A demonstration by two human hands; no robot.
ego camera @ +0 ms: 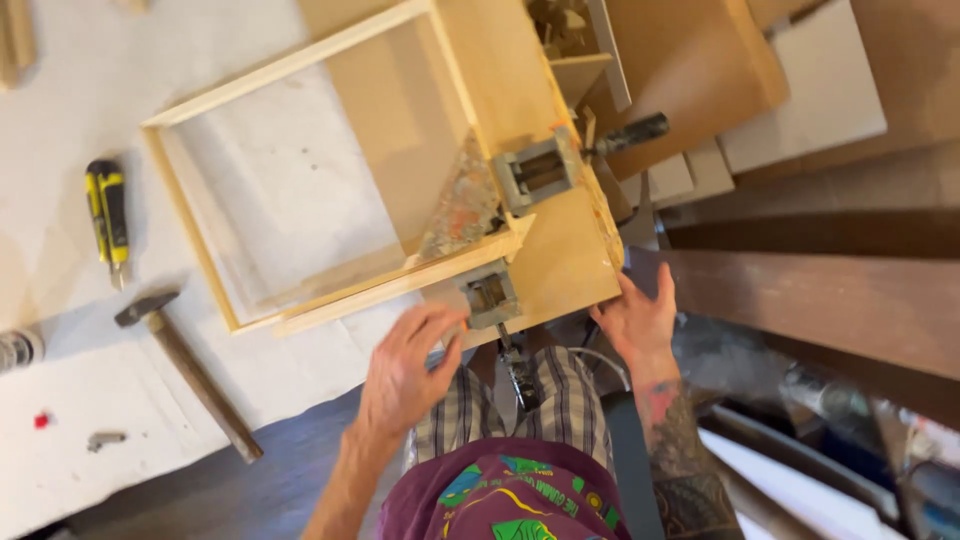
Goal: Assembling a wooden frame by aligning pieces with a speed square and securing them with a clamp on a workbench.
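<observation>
Head view, looking down at a white-topped workbench (70, 130).

A pale rectangular wooden frame (200, 95) lies flat on the bench. Its near right corner sits in a grey metal corner clamp (515, 215) mounted on a tan wooden board (560, 265). The clamp has two vises: one on the far side with a black handle (630, 132) pointing right, one on the near side (490, 298) with a screw handle (518, 372) pointing towards the person.

Left hand (405, 370): fingers curled, tips at the near edge of the board just left of the near vise, touching or nearly touching the frame's near rail (370, 295). Whether it pinches anything, cannot tell; thumb side is hidden.

Right hand (640, 320): open, fingers spread, pressed flat against the right near edge of the tan board. Grips nothing.

On the bench, well left of the frame: a yellow-and-black utility knife (107, 215), and nearer the person a hammer with dark metal head and long wooden handle (190, 372), lying diagonally. Small red bit (41, 420) and a small grey metal piece (104, 439) near the bench's front left edge.

Stacked brown boards (800, 90) lie to the right, beyond the clamp.
</observation>
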